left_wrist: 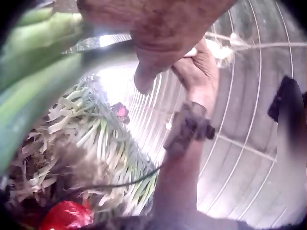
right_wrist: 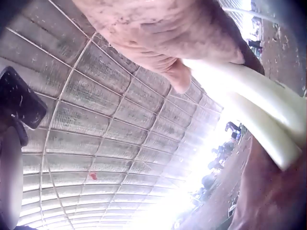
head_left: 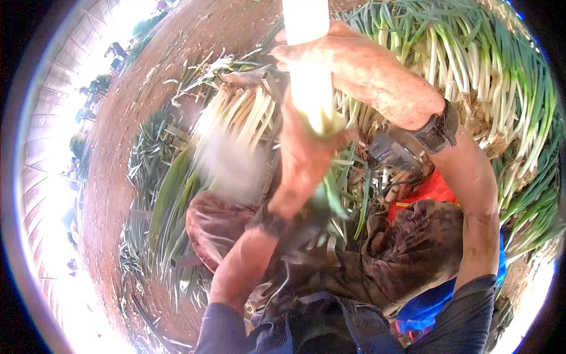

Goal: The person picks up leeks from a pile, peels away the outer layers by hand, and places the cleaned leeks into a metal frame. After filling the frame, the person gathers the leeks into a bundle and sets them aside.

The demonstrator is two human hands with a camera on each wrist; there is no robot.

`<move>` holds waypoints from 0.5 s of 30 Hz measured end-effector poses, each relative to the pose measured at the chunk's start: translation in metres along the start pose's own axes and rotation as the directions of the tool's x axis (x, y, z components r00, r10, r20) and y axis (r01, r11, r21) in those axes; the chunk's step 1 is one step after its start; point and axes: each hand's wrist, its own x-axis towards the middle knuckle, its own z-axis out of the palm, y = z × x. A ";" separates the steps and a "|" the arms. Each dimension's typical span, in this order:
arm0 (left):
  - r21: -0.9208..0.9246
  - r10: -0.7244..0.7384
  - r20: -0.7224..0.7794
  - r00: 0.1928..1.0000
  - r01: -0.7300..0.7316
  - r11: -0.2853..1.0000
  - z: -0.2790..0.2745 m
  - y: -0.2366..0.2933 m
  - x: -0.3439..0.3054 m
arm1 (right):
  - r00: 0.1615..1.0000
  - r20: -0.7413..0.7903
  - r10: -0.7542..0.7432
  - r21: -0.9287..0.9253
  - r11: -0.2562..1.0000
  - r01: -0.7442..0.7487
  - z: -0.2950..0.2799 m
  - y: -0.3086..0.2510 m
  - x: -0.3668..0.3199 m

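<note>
White leek stalks (head_left: 309, 76) stand up in front of the body, bright with glare in the head view. Lower down, my left hand (head_left: 306, 150) grips them near their green part, its thumb to the right. Higher up, my right hand (head_left: 336, 53) is curled round the white part. Green leaves (left_wrist: 43, 81) spread beside my left hand (left_wrist: 158, 33) in the left wrist view, and pale roots (left_wrist: 223, 52) show by my right hand (left_wrist: 197, 67). In the right wrist view, my right hand (right_wrist: 163, 38) holds the white stalks (right_wrist: 249, 96) above my left hand (right_wrist: 271, 191).
Many leeks (head_left: 466, 59) lie piled at the right. A bundle of pale stalks (head_left: 242, 112) lies left of my hands, with a whitish blur (head_left: 230, 165) below it. Red material (head_left: 427, 192) lies by the right knee. Loose leaves (head_left: 168, 206) cover ground at the left.
</note>
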 end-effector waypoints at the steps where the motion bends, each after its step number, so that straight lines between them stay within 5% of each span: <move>1: -0.096 -0.059 0.021 0.998 0.061 0.993 -0.003 -0.006 0.009 | 1.000 0.025 0.015 -0.024 1.000 -0.015 0.002 0.001 -0.002; 4: -0.186 -0.173 0.141 0.975 0.198 0.962 -0.021 -0.021 0.017 | 0.999 0.053 -0.012 0.012 1.000 0.012 0.011 0.006 -0.004; 6: -0.341 -0.043 0.269 0.962 0.137 0.930 -0.030 -0.017 0.014 | 0.981 0.008 -0.195 -0.104 0.975 0.195 0.015 0.008 0.008; 8: -0.459 0.020 0.354 0.935 0.155 0.875 -0.032 -0.028 0.019 | 0.984 0.006 -0.177 -0.183 0.967 0.175 0.012 -0.007 0.004; 10: -0.624 0.183 0.496 0.849 0.201 0.755 -0.030 -0.025 0.026 | 0.950 0.175 -0.258 0.253 0.944 0.210 0.007 -0.014 -0.003; 11: -0.503 0.030 0.524 0.851 0.281 0.817 -0.032 -0.014 0.024 | 0.974 0.117 -0.196 0.167 0.970 0.175 0.012 -0.013 0.004; 15: -0.598 0.066 0.526 0.848 0.314 0.737 -0.010 -0.013 0.023 | 0.980 -0.162 -0.116 -0.041 0.993 0.111 0.017 -0.029 -0.012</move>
